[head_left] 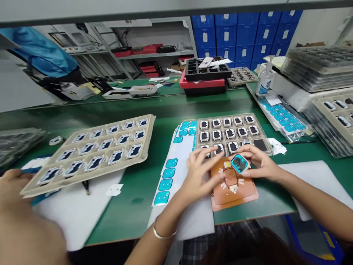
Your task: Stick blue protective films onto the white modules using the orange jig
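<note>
The right hand [261, 162] has its grip closed on a watch case [239, 163] with a turquoise face, pinched between thumb and fingers and tilted above an orange mat [249, 194] printed with a cartoon figure. Just beside it, the left hand [200, 171] has its grip spread wide, fingers apart, over the near edge of a clear plastic tray [262, 134]; whether its fingertips touch anything, I cannot tell. A silver bracelet [162, 237] circles the left wrist.

Rows of white-and-black watch housings [230, 133] fill most of that tray, which lies on the green table [129, 217] behind the mat. To its left is a white backing sheet [183, 151] bearing turquoise film pieces [165, 184]. Farther left, a co-worker's blurred hand [11, 184] holds the edge of a second tray [149, 136], raised at a tilt and also loaded with housings. A pump bottle [265, 81] stands at the back right.
</note>
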The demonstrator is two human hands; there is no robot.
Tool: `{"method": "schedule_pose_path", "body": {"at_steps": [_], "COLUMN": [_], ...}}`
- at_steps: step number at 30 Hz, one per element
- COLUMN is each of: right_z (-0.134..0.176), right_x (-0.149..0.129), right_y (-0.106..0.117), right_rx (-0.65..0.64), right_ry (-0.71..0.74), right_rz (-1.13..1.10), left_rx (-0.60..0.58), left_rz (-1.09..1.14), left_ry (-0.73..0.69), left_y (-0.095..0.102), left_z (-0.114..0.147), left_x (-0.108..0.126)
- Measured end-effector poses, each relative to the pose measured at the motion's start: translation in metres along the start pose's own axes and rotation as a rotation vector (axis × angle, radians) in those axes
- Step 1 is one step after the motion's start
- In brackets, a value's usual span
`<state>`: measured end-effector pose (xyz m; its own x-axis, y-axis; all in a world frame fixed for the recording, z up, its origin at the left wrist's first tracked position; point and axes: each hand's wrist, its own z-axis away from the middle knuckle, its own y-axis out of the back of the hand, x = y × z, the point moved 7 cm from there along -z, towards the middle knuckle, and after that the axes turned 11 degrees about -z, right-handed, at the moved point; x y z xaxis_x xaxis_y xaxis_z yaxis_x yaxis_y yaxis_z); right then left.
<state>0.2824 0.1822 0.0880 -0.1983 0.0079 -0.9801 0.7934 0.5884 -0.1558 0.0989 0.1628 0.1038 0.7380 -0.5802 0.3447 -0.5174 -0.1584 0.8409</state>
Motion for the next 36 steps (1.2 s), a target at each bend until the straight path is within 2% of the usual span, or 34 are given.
{"method": "schedule_pose_path", "body": {"at_steps": [2,4,6,8,10,12,14,17,23,25,27,30,32,36], "right_z": [-0.003,-0.005,-0.005,-0.002,0.002,0.003,0.004,0.007,0.004,-0.001,-0.005,-0.009,-0.01,-0.012], "right_x": [0.0,-0.004,-0.014,-0.029,-0.045,-0.047,-0.038,-0.025,-0.023,-0.023,-0.021,-0.011,-0.003,-0.004], "right_y": [0.008,0.02,0.039,0.064,0.088,0.103,0.116,0.127,0.113,0.112,0.118,0.129,0.132,0.127], "right_rx": [0.0,0.043,0.137,0.273,0.386,0.333,0.234,0.145,0.037,0.11,0.259,0.426,0.424,0.327], "right_ry": [-0.041,-0.044,-0.019,0.03,0.081,0.082,-0.003,-0.127,-0.103,-0.048,0.019,0.013,-0.037,-0.067], "right_rz": [-0.098,-0.079,0.092,0.412,0.848,1.161,1.314,1.336,1.144,1.134,1.158,1.261,1.309,1.335], "left_rx": [0.002,-0.085,-0.194,-0.257,-0.276,-0.294,-0.302,-0.274,-0.123,-0.086,-0.066,-0.044,-0.035,-0.004], "left_rz": [-0.081,-0.216,-0.296,-0.292,-0.26,-0.209,-0.137,-0.02,0.1,0.106,0.104,0.082,0.051,-0.029], "left_ry": [0.261,0.602,0.871,0.991,1.01,1.014,1.014,1.0,0.907,0.885,0.867,0.836,0.818,0.782], "left_y": [0.009,0.016,0.024,0.03,0.035,0.038,0.039,0.039,0.045,0.047,0.048,0.049,0.05,0.05], "left_z": [-0.002,0.006,0.021,0.034,0.042,0.049,0.053,0.053,0.044,0.042,0.04,0.037,0.036,0.034], "left_x": [-0.035,-0.074,-0.105,-0.125,-0.138,-0.147,-0.152,-0.151,-0.138,-0.135,-0.132,-0.129,-0.128,-0.126]}}
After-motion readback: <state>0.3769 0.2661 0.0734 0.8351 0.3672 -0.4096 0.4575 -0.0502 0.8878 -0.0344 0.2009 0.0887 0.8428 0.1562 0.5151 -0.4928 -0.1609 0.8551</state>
